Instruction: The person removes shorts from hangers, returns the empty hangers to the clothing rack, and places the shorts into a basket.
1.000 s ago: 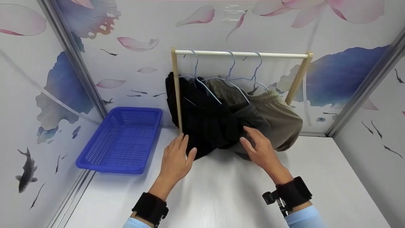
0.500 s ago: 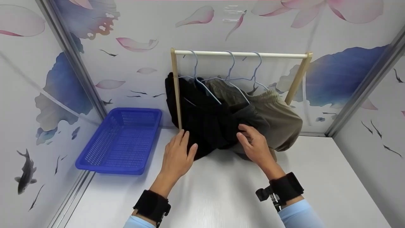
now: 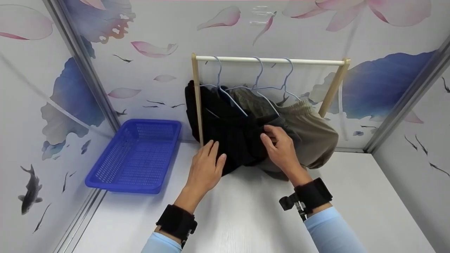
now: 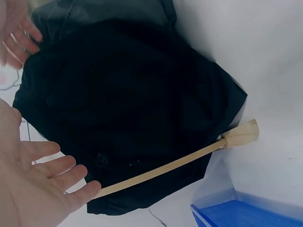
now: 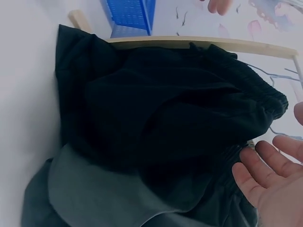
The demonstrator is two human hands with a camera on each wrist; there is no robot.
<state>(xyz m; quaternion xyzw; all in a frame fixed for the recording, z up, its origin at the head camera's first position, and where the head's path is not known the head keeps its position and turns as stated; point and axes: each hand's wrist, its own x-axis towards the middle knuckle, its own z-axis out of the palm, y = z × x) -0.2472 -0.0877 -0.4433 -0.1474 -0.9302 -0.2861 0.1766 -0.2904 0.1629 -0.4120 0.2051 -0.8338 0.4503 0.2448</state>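
- Head: The right hand [image 3: 281,149] has moved up and inward over the black garment [image 3: 232,140]; the left hand [image 3: 206,168] has edged closer too. The garment hangs unmoved at the left end of the rack [image 3: 239,59], suggesting reaching, not yet lifting.
- Left wrist: Left fingers spread by the wooden post [image 4: 165,167], gripping nothing.
- Right wrist: Right fingers loose near the grey garment [image 5: 104,184]; contact unclear.

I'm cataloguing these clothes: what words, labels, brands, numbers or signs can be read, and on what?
None can be read.
The black garment has tiny pale specks, too small to make out.
The brown garment and blue basket show no lettering; the wall carries printed pictures.
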